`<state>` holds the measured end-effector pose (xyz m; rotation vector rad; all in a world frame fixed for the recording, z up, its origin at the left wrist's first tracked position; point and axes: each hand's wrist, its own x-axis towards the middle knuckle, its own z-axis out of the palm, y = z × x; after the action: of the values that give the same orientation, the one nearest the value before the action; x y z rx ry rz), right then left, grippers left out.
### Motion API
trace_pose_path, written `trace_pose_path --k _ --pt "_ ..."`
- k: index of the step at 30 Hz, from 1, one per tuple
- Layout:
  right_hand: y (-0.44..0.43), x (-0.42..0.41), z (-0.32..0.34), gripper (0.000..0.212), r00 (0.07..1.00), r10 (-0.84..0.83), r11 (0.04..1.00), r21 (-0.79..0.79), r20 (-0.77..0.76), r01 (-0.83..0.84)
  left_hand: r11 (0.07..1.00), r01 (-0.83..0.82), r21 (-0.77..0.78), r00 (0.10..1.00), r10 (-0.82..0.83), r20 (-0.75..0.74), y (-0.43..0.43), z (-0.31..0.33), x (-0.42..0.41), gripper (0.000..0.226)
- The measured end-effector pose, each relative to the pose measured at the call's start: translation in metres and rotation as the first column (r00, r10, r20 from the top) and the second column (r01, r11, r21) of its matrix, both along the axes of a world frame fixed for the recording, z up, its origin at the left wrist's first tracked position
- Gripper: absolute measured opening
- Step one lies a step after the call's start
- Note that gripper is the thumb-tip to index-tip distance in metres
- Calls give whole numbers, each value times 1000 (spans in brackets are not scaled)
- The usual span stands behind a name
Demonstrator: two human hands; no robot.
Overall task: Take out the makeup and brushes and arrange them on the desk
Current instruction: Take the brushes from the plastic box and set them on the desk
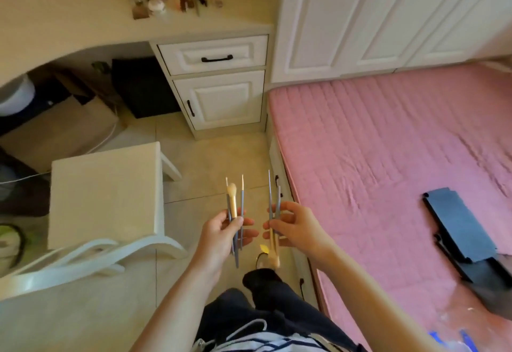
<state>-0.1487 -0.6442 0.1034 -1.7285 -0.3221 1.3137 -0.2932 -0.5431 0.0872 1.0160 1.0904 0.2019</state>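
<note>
My left hand (221,236) grips a bunch of makeup brushes (235,202) with grey and gold handles, their bristle tips pointing away from me. My right hand (297,227) pinches a second bunch of brushes (273,199), one of them turned with its pale bristles hanging down below the hand. Both hands hover over the tiled floor, close together. On the cream desk (83,14) far ahead lies a small cluster of makeup items (171,2). A dark open case (462,230) lies on the pink bed.
A white stool (105,196) stands left of my hands. The desk's drawer unit (216,80) and a white wardrobe (388,14) are ahead. The pink mattress (388,144) fills the right side. Boxes and a bin sit under the desk.
</note>
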Motion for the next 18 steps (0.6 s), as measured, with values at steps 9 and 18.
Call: trace_pose_path --k 9,18 --pt "79 89 -9 20 999 40 999 26 -20 -40 985 -169 -24 985 170 32 56 9 68 14" --pt "174 141 -10 19 996 54 998 44 -70 -51 971 -236 -41 972 236 -14 148 2 122 15"
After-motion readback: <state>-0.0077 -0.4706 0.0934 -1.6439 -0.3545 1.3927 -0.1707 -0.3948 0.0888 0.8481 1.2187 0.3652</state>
